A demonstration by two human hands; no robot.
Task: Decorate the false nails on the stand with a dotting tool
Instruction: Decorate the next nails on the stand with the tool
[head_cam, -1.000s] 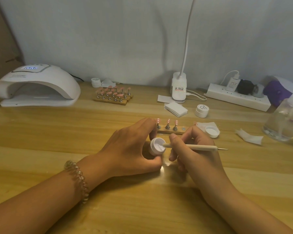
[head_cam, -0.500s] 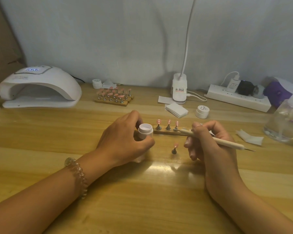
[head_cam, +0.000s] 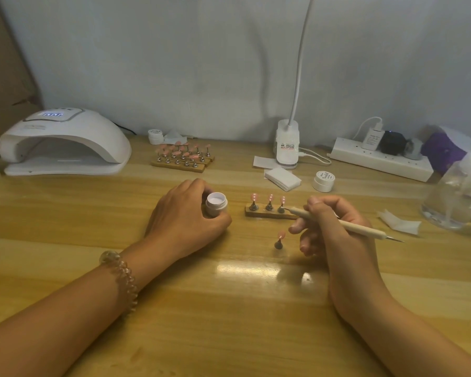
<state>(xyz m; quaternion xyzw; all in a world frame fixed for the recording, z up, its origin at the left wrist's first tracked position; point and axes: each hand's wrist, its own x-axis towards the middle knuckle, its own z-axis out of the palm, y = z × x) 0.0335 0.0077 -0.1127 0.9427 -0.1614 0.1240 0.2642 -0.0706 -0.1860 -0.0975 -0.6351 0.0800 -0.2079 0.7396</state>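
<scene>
3 false nails (head_cam: 270, 197) stand upright on the wooden stand (head_cam: 267, 214), each already carrying pale dots. The right hand (head_cam: 335, 229) pinches the dotting tool (head_cam: 337, 221) like a pen. Its working tip lies low against the nail at the stand's right end, though I cannot tell whether it touches the nail or only its holder. Left of the stand, the left hand (head_cam: 185, 221) grips an open white jar (head_cam: 216, 204), mouth up. 1 more nail on a loose holder (head_cam: 279, 240) sits just in front of the stand.

The likeliest slip is a drag rather than a dab, which would smear the wet dots on that right-end nail. The curled fingers (head_cam: 306, 242) are close to the loose holder and could topple it. The stand is light and unbraced, so a sideways push from the tool could shift it.
</scene>
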